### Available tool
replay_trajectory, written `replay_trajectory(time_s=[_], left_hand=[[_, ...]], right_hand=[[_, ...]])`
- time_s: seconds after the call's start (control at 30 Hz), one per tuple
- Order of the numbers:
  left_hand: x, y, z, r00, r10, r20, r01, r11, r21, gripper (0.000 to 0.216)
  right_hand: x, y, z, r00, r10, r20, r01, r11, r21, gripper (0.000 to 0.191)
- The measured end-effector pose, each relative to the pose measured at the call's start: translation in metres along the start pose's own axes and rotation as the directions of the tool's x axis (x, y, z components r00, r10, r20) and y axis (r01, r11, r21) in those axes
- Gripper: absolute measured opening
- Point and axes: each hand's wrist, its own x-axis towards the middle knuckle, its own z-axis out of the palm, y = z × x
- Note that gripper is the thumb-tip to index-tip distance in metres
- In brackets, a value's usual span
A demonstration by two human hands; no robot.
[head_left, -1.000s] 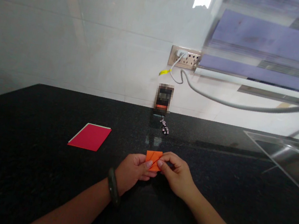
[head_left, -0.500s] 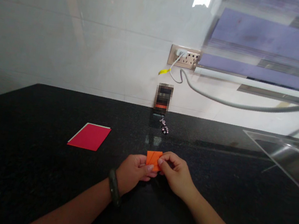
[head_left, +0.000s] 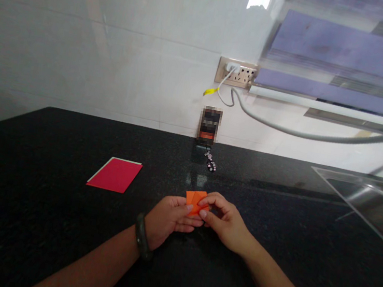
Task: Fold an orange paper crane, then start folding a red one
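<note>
A small folded piece of orange paper [head_left: 195,197] is held between my two hands, low over the dark countertop. My left hand [head_left: 171,217] supports it from the left, thumb on top and fingers underneath. My right hand [head_left: 227,223] pinches the paper's right side, with the index finger lying over its face and the thumb at the lower edge. Fold lines cross the orange surface; part of it is hidden by the fingers. A dark bangle [head_left: 143,237] circles my left wrist.
A stack of red paper [head_left: 115,176] lies on the black countertop [head_left: 36,215] at left. A pixelated upright object [head_left: 209,126] leans at the wall, a beaded strap [head_left: 211,162] before it. A socket panel [head_left: 235,73] with a cable [head_left: 282,129] is above; a sink [head_left: 379,204] is right.
My right index finger has moved onto the face of the orange paper. The paper and my left hand have shifted slightly left, and the left thumb sits a little higher.
</note>
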Motion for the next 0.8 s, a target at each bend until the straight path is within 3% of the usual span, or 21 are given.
replay_trajectory(time_s=[0.2, 0.4, 0.57, 0.8], left_hand=[[-0.001, 0.003, 0.000, 1.000, -0.022, 0.001, 0.022, 1.000, -0.020, 0.018], [0.001, 0.003, 0.001, 0.999, 0.029, -0.043, -0.026, 0.998, 0.065, 0.020], [0.001, 0.005, 0.004, 0.978, 0.112, -0.174, -0.096, 0.991, 0.097, 0.046], [-0.002, 0.006, 0.008, 0.990, 0.064, -0.129, -0.052, 0.994, 0.092, 0.048]], right_hand=[[0.000, 0.001, -0.003, 0.998, -0.049, 0.038, 0.050, 0.998, -0.039, 0.007], [0.001, -0.001, 0.001, 0.999, 0.034, -0.014, -0.034, 0.999, -0.008, 0.011], [0.002, -0.001, 0.005, 0.988, 0.130, -0.085, -0.127, 0.991, 0.043, 0.016], [0.001, 0.001, 0.009, 0.968, 0.220, -0.118, -0.210, 0.974, 0.089, 0.020]])
